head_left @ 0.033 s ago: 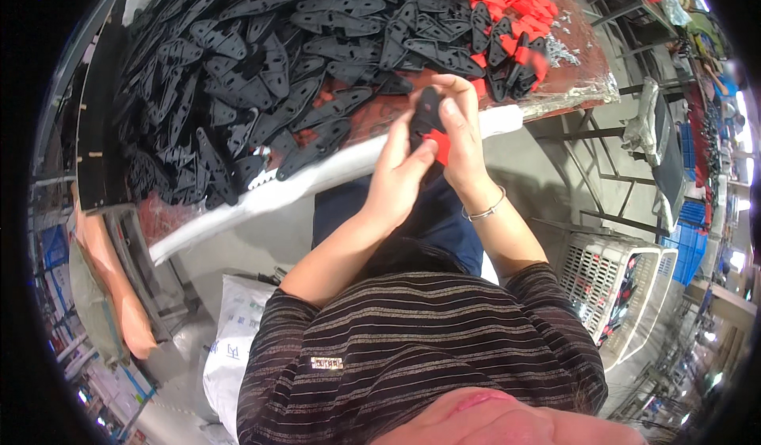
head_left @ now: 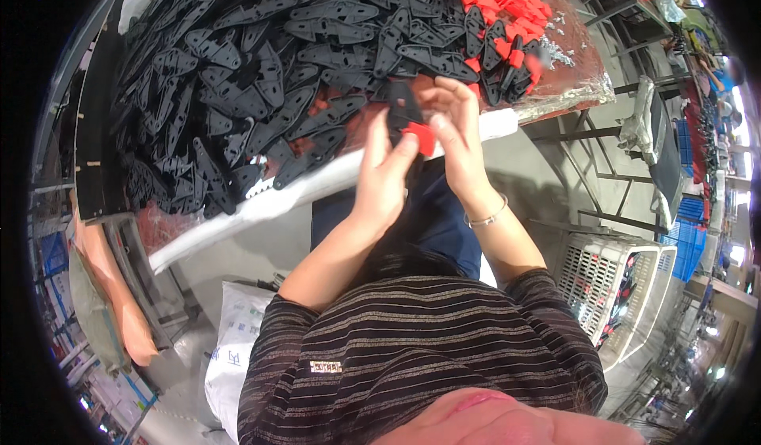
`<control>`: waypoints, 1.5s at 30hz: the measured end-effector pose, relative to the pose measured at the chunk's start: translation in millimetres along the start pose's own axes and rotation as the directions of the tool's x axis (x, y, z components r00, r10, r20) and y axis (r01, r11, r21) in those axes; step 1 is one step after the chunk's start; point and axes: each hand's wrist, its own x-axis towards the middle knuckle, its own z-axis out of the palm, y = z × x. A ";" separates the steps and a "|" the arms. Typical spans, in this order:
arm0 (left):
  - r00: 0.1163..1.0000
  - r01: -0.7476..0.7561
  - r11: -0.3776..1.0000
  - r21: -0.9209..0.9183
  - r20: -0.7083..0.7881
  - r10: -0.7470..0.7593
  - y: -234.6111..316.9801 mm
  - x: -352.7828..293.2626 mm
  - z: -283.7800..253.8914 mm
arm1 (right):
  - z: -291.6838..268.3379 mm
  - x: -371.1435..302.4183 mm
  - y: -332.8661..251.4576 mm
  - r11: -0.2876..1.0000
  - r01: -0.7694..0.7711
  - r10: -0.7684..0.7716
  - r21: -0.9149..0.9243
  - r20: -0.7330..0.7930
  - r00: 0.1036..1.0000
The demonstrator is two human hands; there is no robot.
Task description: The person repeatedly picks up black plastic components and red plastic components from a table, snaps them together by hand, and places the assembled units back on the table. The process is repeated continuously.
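Note:
My left hand (head_left: 386, 177) and my right hand (head_left: 457, 140) meet just over the table's white front edge (head_left: 261, 206). Between them they hold a flat black plastic part (head_left: 404, 103) and a small red plastic piece (head_left: 420, 138), the red piece pressed against the black part's lower end. My left thumb and fingers pinch the red piece from the left. My right fingers curl over the black part from the right; a thin bracelet sits on that wrist. A big heap of the same black parts (head_left: 254, 80) covers the table beyond my hands.
A pile of red pieces (head_left: 499, 1) lies at the table's far right, with small metal bits (head_left: 560, 52) beside it. White slatted crates (head_left: 610, 282) and blue crates (head_left: 686, 235) stand on the right, and a white sack (head_left: 236, 346) lies on the floor at lower left.

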 end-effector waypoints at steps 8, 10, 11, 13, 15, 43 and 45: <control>0.995 -0.090 0.915 0.393 0.084 0.062 -5.5 19.6 -18.9 | -21.6 1.3 -12.7 0.983 -0.013 0.006 -0.182 -0.038 0.999; 0.978 -0.196 0.756 0.625 0.070 0.196 5.6 21.7 -31.8 | -48.0 23.2 -18.9 0.980 0.030 -0.058 -0.197 -0.137 0.989; 0.964 -0.236 0.689 0.685 0.077 0.254 17.4 20.3 -33.5 | -63.5 35.1 -22.9 0.961 0.010 -0.061 -0.277 -0.177 0.982; 0.942 -0.252 0.536 0.805 0.076 0.328 37.9 17.0 -39.4 | -91.4 57.2 -22.4 0.856 0.033 -0.204 -0.515 -0.279 0.938; 0.916 -0.279 0.429 0.859 0.105 0.387 47.8 12.5 -52.0 | -108.3 74.0 -21.7 0.684 -0.067 -0.245 -0.726 -0.315 0.917; 0.992 0.027 0.985 -0.172 -0.119 -0.048 64.1 -9.5 -61.0 | 55.1 -26.5 -16.5 0.953 -0.028 0.138 -0.301 0.350 0.927; 0.993 0.043 0.970 -0.240 -0.095 -0.068 64.0 -10.0 -56.9 | 54.3 -29.5 -12.1 0.963 -0.076 0.154 -0.259 0.295 0.943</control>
